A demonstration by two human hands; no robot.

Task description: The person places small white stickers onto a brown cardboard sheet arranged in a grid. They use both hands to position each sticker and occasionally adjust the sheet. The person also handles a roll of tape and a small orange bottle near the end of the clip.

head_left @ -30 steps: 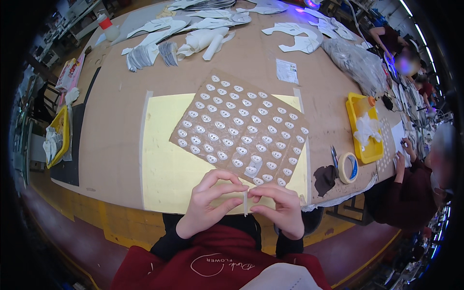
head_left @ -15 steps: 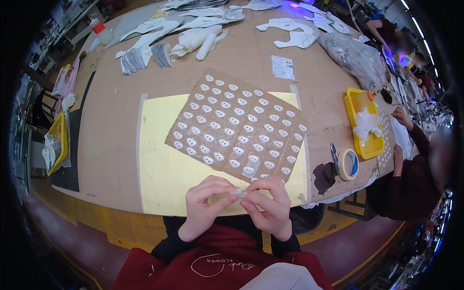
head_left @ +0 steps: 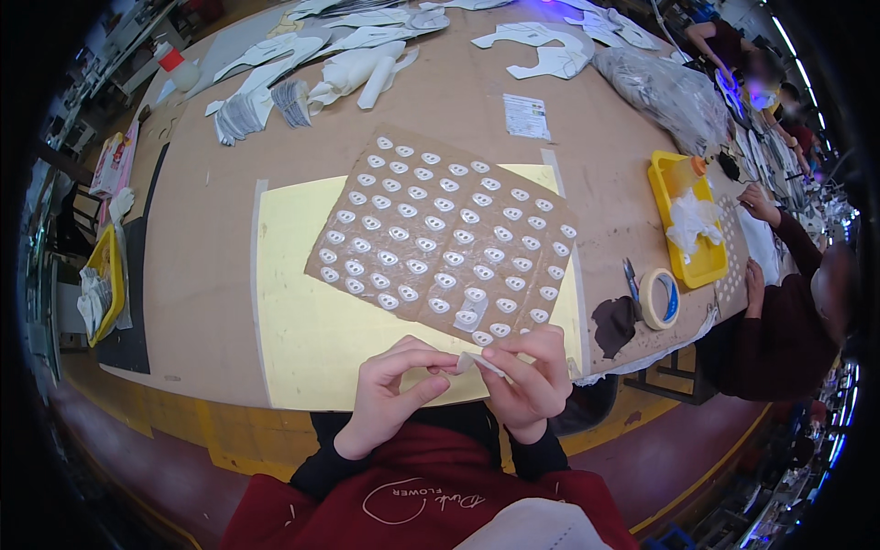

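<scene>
Over the near edge of the yellow sheet (head_left: 298, 348), my right hand (head_left: 532, 380) pinches a small white piece (head_left: 475, 361) that looks thin and partly curled. My left hand (head_left: 394, 390) is close on the other side, its fingertips at the piece's left end and its thumb apart from them. Just beyond both hands lies a brown board (head_left: 362, 298), set at a slant on the yellow sheet. Rows of small white oval pieces (head_left: 425, 245) with dark spots cover it. A clear patch (head_left: 470, 318) shows around one oval near the board's near edge.
Right of the sheet are a tape roll (head_left: 650, 301), a cutting tool (head_left: 631, 280), a dark scrap (head_left: 612, 323) and a yellow tray (head_left: 701, 269) with a bottle. White cut pieces (head_left: 545, 57) and a plastic bag (head_left: 660, 96) lie farther off. A co-worker's hand (head_left: 754, 284) rests at the right.
Both hands were pinching close together; now my left thumb has come apart from its fingers. The white piece shows longer in my right hand. The whole view has shifted slightly.
</scene>
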